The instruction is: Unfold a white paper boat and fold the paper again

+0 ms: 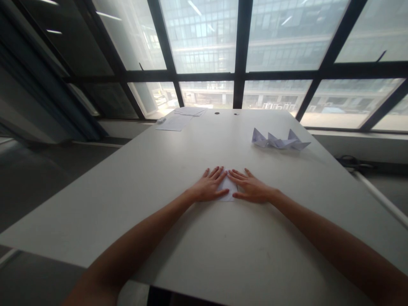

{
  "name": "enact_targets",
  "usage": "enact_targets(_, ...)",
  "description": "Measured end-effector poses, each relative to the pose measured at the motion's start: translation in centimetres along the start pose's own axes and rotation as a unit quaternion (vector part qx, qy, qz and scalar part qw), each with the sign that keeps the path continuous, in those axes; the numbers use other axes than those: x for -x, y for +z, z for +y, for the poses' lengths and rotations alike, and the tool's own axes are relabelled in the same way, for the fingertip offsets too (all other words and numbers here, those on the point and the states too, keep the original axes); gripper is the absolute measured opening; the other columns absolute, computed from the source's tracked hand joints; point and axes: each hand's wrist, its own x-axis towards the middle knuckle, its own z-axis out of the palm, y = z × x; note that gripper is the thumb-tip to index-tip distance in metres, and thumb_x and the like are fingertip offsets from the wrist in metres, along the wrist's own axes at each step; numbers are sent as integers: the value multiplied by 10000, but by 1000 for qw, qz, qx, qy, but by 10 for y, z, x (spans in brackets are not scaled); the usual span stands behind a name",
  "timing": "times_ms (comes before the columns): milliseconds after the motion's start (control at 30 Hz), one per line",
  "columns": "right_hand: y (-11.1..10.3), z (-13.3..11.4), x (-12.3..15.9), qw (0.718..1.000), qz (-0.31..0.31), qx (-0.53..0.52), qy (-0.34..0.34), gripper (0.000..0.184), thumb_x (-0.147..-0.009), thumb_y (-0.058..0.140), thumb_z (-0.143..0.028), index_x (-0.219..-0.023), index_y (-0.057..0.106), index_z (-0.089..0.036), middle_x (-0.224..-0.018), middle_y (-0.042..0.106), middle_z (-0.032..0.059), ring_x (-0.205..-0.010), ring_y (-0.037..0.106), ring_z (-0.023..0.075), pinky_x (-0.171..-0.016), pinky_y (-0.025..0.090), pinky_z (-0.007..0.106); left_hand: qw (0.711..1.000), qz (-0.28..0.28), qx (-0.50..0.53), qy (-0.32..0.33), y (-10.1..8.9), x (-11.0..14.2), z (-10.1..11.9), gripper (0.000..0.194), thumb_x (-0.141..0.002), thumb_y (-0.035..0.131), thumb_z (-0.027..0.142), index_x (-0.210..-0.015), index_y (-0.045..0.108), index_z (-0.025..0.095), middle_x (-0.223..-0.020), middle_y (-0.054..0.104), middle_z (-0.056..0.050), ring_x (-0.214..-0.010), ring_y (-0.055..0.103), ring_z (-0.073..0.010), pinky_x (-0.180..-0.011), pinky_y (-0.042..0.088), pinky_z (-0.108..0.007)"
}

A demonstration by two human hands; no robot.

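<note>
A small piece of white paper (227, 193) lies flat on the white table in front of me, its sides covered by my hands. My left hand (208, 185) rests palm down on the paper's left side, fingers stretched out and pointing away from me. On the opposite side, my right hand (250, 187) presses flat with its fingers spread. The index fingertips nearly meet at the paper's far end, and both thumbs point inward over its near part. How the paper is folded beneath the hands cannot be made out.
Several folded paper boats (279, 142) stand in a cluster at the table's far right. White paper sheets (174, 123) lie at the far left, with a small whitish object (161, 120) beside them. The white table (134, 174) reaches toward large dark-framed windows (240, 51).
</note>
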Motion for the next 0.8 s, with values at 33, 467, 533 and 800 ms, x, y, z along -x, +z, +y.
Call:
enact_targets(33,1,-1,0,1000,9,2,7,834,-929,338,-670,-1557,25,-220,-1611,91,90,-1487,101,270,-1187,-14,531,1000,2,-1,1,0,0,0,836,-931,223,714,-1565,48,199,-1619,30,-115,-1495,14,-276,-1176,28,-488)
enact_targets(467,16,6,-10,991,72,45,104,724,-963,289,-601,-1549,187,-189,-1595,201,112,-1480,150,275,-1164,16,597,1000,7,-12,0,2,-1,0,834,-931,206,716,-1563,78,188,-1619,43,-124,-1495,31,-280,-1175,41,-494)
enact_targets(533,17,6,-10,990,72,43,109,722,-965,290,-594,-1547,192,-179,-1595,204,112,-1481,151,269,-1165,32,595,1000,8,-11,1,2,0,0,831,-931,206,715,-1563,77,192,-1619,43,-121,-1495,31,-277,-1175,43,-494)
enact_targets(800,6,0,-2,999,32,22,35,742,-966,334,-567,-1560,103,-187,-1605,143,119,-1487,102,279,-1172,-8,572,1000,6,-11,1,0,0,1,838,-931,203,715,-1564,78,180,-1619,43,-125,-1495,30,-281,-1174,48,-502)
